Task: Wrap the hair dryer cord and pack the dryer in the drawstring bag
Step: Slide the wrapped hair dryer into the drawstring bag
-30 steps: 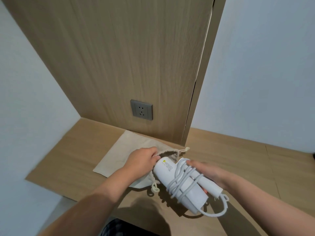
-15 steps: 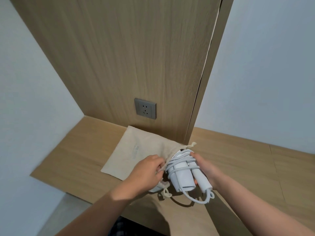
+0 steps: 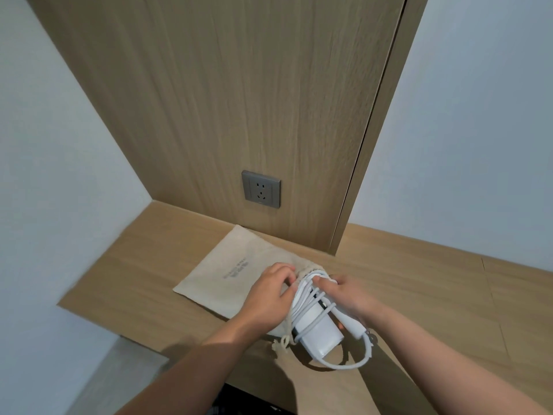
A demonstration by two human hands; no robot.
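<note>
Sliding the hair dryer (image 3: 317,328) into the bag is the step here, and it's barely begun. The front end sits right at the mouth of the drawstring bag (image 3: 233,272), and most of the white body sticks out toward the person over the wooden counter (image 3: 419,280). The cord (image 3: 305,298) is wound round the body in several turns, but one loose loop (image 3: 344,366) hangs off the near end.

The right hand (image 3: 351,296) grips the dryer from the right, fingers curled over the front end and the wraps. The left hand (image 3: 269,295) holds the bag's gathered rim, fingers curled into the cloth and pressed close together, I'd guess to hold the mouth open.

If it were me, I'd pull that rim wide and lift it a bit before pushing. I'd pin the wraps down so they don't slide off, and tuck the loose loop in first or it'll snag on the rim. The cloth is floppy, so the mouth probably collapses the moment it's let go.

The bag itself lies flat on the counter, far corner near the wall under the socket (image 3: 261,189). The flat part looks empty to me. Only the dryer's tip is at the mouth, and I can't tell how far in it is. A knotted drawstring end (image 3: 281,344) dangles by the counter's near edge.
</note>
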